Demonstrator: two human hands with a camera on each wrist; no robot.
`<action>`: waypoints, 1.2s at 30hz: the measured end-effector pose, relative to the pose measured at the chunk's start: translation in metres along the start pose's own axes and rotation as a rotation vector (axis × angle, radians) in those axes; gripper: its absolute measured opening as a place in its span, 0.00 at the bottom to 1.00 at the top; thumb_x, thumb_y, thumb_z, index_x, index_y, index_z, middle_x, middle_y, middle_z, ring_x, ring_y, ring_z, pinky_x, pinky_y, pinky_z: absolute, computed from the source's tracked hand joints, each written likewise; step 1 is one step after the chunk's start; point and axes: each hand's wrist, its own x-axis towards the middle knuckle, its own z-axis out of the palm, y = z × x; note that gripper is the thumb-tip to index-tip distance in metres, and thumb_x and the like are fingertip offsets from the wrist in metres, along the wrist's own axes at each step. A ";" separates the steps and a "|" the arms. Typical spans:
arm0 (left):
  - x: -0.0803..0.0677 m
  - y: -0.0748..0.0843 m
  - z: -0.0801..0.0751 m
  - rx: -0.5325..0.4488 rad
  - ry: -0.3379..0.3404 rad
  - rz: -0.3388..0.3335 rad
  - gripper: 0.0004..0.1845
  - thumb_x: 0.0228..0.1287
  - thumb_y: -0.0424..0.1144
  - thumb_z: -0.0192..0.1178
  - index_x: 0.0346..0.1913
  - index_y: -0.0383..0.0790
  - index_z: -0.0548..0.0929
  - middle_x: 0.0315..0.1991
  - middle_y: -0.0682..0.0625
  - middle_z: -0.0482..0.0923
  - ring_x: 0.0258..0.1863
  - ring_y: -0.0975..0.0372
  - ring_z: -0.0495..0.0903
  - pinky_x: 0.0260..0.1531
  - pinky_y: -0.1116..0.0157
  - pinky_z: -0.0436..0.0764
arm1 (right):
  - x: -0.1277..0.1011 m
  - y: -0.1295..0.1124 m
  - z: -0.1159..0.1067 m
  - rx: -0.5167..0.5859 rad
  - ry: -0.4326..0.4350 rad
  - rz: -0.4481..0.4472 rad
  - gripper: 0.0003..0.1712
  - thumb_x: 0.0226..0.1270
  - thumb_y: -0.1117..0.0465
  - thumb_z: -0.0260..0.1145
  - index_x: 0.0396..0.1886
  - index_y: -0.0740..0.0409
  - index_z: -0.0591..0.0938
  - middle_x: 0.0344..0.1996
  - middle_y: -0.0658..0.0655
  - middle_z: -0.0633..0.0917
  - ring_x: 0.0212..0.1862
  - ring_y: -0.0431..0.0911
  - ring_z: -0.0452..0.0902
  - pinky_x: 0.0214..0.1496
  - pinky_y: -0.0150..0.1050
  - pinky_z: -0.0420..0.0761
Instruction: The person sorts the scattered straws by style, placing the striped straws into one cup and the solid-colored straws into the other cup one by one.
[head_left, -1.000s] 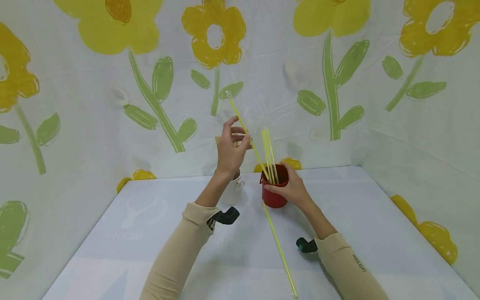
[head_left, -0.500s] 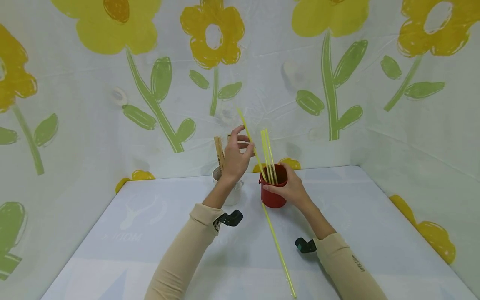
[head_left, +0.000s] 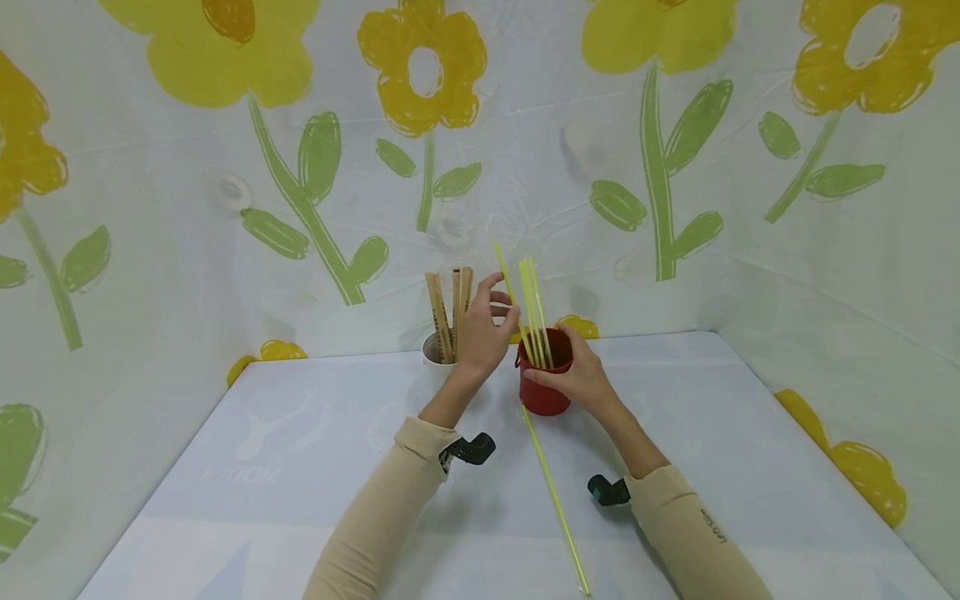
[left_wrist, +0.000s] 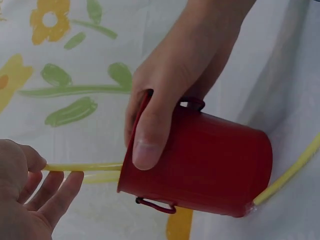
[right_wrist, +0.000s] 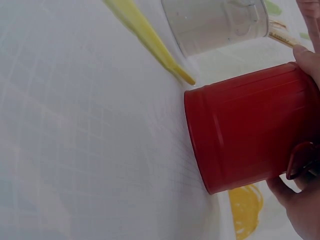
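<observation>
My left hand pinches a thin yellow straw between thumb and fingers. The straw slants down, its lower end inside the rim of a red bucket. My right hand grips that bucket at its rim, thumb on the outer wall in the left wrist view. Several more yellow straws stand upright in the bucket. One further yellow straw lies on the table, its far end close to the bucket's base. The bucket's small side handle shows in the left wrist view.
Left of the red bucket stands a white bucket, partly behind my left arm. It holds several brown paper-wrapped sticks. A flower-printed cloth wall rises behind the pale table.
My left hand has moved down and to the right, and the straw it pinches has sunk deeper into the red bucket. The right hand stays on the bucket.
</observation>
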 end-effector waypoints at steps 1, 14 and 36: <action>0.000 -0.001 0.001 -0.012 -0.009 -0.001 0.27 0.67 0.30 0.58 0.68 0.38 0.66 0.43 0.41 0.79 0.41 0.51 0.86 0.32 0.66 0.86 | 0.000 0.000 0.000 0.002 -0.002 -0.004 0.55 0.50 0.46 0.78 0.73 0.50 0.59 0.64 0.56 0.73 0.65 0.54 0.69 0.57 0.56 0.80; -0.004 -0.006 0.010 -0.040 -0.033 0.015 0.28 0.65 0.28 0.58 0.67 0.37 0.66 0.42 0.39 0.79 0.39 0.50 0.86 0.30 0.68 0.85 | 0.000 0.000 -0.001 -0.003 -0.009 -0.008 0.54 0.51 0.45 0.78 0.73 0.50 0.59 0.63 0.55 0.73 0.65 0.53 0.69 0.58 0.55 0.80; -0.011 -0.019 0.012 -0.057 -0.066 -0.009 0.28 0.65 0.27 0.60 0.67 0.40 0.69 0.41 0.39 0.78 0.37 0.50 0.86 0.28 0.70 0.85 | 0.000 -0.001 -0.002 -0.004 -0.012 -0.013 0.53 0.51 0.47 0.78 0.72 0.52 0.60 0.63 0.56 0.73 0.64 0.53 0.70 0.57 0.55 0.80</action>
